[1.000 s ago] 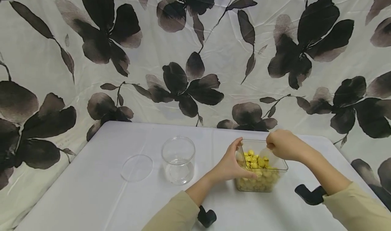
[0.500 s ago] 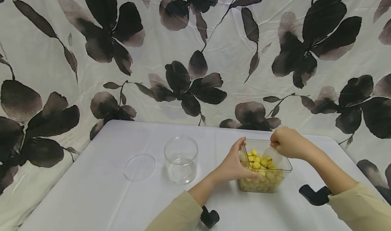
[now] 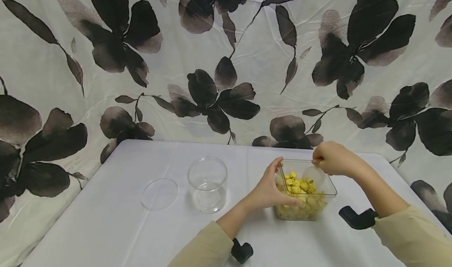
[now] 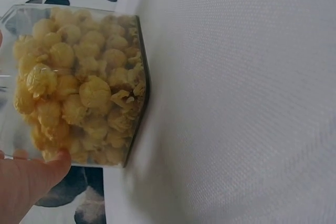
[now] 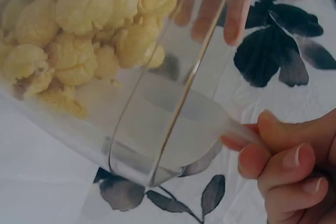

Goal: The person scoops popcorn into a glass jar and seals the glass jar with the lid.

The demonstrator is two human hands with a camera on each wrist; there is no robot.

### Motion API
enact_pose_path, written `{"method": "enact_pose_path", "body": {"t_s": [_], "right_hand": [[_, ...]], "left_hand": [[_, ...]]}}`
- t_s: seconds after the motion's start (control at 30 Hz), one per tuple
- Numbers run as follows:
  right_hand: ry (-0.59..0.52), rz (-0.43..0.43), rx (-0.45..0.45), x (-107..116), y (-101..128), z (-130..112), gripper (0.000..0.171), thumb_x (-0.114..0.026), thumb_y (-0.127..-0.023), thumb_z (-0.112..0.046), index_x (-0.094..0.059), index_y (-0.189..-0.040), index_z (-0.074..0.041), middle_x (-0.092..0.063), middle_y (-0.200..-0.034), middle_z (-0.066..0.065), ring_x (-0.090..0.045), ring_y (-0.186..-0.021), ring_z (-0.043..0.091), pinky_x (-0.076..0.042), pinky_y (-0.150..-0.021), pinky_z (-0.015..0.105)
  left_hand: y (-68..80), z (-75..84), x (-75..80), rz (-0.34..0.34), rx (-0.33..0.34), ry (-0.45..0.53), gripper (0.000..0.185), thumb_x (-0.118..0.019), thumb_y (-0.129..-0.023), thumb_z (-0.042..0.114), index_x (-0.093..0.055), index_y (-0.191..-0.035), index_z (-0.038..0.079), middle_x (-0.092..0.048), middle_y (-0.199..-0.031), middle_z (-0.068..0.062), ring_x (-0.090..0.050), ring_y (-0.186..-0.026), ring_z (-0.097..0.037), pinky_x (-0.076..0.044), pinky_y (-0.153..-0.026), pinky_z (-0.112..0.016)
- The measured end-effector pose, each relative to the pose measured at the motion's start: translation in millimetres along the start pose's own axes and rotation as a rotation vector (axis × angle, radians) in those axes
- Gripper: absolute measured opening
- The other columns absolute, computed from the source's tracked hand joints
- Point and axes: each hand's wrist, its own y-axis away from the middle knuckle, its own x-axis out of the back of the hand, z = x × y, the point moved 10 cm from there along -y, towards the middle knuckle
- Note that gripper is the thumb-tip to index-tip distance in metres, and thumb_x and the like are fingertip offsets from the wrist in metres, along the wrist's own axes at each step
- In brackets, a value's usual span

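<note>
A floral backdrop (image 3: 226, 63) of dark leaves on pale cloth hangs behind a white table (image 3: 106, 227), where a person in tan sleeves works over a clear square container (image 3: 319, 206) heaped with yellow popcorn (image 3: 300, 186). The container sits between the two hands, its near left side cupped by the left hand (image 3: 270, 190), whose thumb lies along the front edge while the fingers curl up the left wall to the rim; the left wrist view shows a fingertip pressed against the clear wall with popcorn packed behind it. The right hand (image 3: 333, 159) hovers over the container's far right corner, its fingers (image 5: 283, 166) curled and pinched round the thin handle of a translucent scoop (image 3: 314, 175), whose bowl dips inside the container beside the popcorn (the right wrist view shows the bowl lying against the clear wall). Well to the left of the left hand's fingers stands an empty clear round jar (image 3: 207, 184), upright and open, and farther left still its flat clear lid (image 3: 159, 193) lies on the table, just beside the jar but apart from it. Black wrist mounts (image 3: 356, 218) show near both sleeves.
</note>
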Motion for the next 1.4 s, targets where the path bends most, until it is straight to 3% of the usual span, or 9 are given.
{"method": "enact_pose_path", "body": {"t_s": [0.13,0.33,0.57,0.7,0.93,1.13,1.3,1.4], "right_hand": [[-0.029,-0.009,-0.016,1.9,-1.8,3.8,0.031,-0.053,-0.086,0.006,-0.057,-0.058,-0.007,-0.039,-0.047,-0.005,-0.04,-0.042,0.01,-0.034,-0.047,0.027],[-0.006,-0.012,-0.036,2.0,-3.3,0.7,0.031,-0.052,-0.085,0.006,-0.057,-0.057,-0.007,-0.04,-0.046,-0.004,-0.041,-0.041,0.01,-0.034,-0.046,0.027],[-0.086,-0.016,-0.094,-0.2,1.7,12.4,0.026,-0.054,-0.088,0.003,-0.062,-0.064,-0.004,-0.041,-0.046,-0.002,-0.04,-0.042,0.012,-0.035,-0.046,0.029],[-0.056,-0.014,-0.084,-1.1,3.2,8.4,0.029,-0.054,-0.088,0.003,-0.061,-0.061,-0.005,-0.041,-0.045,-0.003,-0.04,-0.041,0.012,-0.035,-0.048,0.029],[-0.068,0.006,-0.103,-0.5,8.0,15.3,0.019,-0.053,-0.087,0.004,-0.066,-0.073,0.0,-0.045,-0.048,-0.001,-0.045,-0.044,0.013,-0.038,-0.048,0.03],[-0.047,0.005,-0.078,0.1,5.6,9.9,0.023,-0.054,-0.088,0.002,-0.064,-0.069,-0.003,-0.045,-0.048,-0.002,-0.045,-0.043,0.012,-0.038,-0.05,0.029],[-0.131,0.007,-0.115,0.3,9.0,14.8,0.02,-0.053,-0.088,0.003,-0.064,-0.071,-0.002,-0.045,-0.05,-0.001,-0.043,-0.046,0.014,-0.037,-0.045,0.029],[-0.192,-0.003,-0.133,-10.3,7.0,19.1,0.02,-0.053,-0.088,0.003,-0.063,-0.072,0.0,-0.045,-0.05,-0.001,-0.042,-0.046,0.013,-0.037,-0.044,0.028]], "left_hand": [[0.7,0.5,-0.6,0.0,0.001,-0.003,0.116,-0.089,-0.059,0.027,-0.015,-0.147,0.03,-0.03,-0.138,0.007,-0.032,-0.127,-0.014,-0.035,-0.1,-0.037],[-0.9,0.3,0.6,0.003,-0.005,-0.01,0.116,-0.089,-0.059,0.027,-0.014,-0.147,0.031,-0.03,-0.14,0.005,-0.034,-0.125,-0.014,-0.038,-0.096,-0.034],[0.2,-0.5,-2.2,-0.002,0.007,0.0,0.115,-0.089,-0.059,0.026,-0.015,-0.147,0.03,-0.03,-0.14,0.006,-0.033,-0.126,-0.014,-0.036,-0.099,-0.038],[1.8,-0.5,-2.2,-0.002,0.012,-0.002,0.115,-0.089,-0.059,0.026,-0.014,-0.147,0.03,-0.029,-0.14,0.006,-0.032,-0.128,-0.014,-0.034,-0.101,-0.039],[1.1,1.0,-6.5,-0.014,0.0,0.001,0.114,-0.089,-0.06,0.025,-0.015,-0.147,0.029,-0.029,-0.14,0.006,-0.031,-0.128,-0.011,-0.034,-0.101,-0.037],[0.1,0.1,-3.5,0.005,0.007,-0.008,0.116,-0.09,-0.059,0.026,-0.015,-0.147,0.031,-0.029,-0.14,0.007,-0.032,-0.127,-0.011,-0.035,-0.101,-0.039],[1.0,-1.9,-3.1,0.0,0.012,0.001,0.117,-0.09,-0.058,0.026,-0.015,-0.147,0.032,-0.029,-0.14,0.007,-0.031,-0.128,-0.011,-0.033,-0.102,-0.04],[1.4,-0.5,-2.9,0.0,0.0,0.0,0.116,-0.09,-0.059,0.026,-0.014,-0.147,0.031,-0.029,-0.14,0.006,-0.031,-0.128,-0.012,-0.034,-0.101,-0.04]]}}
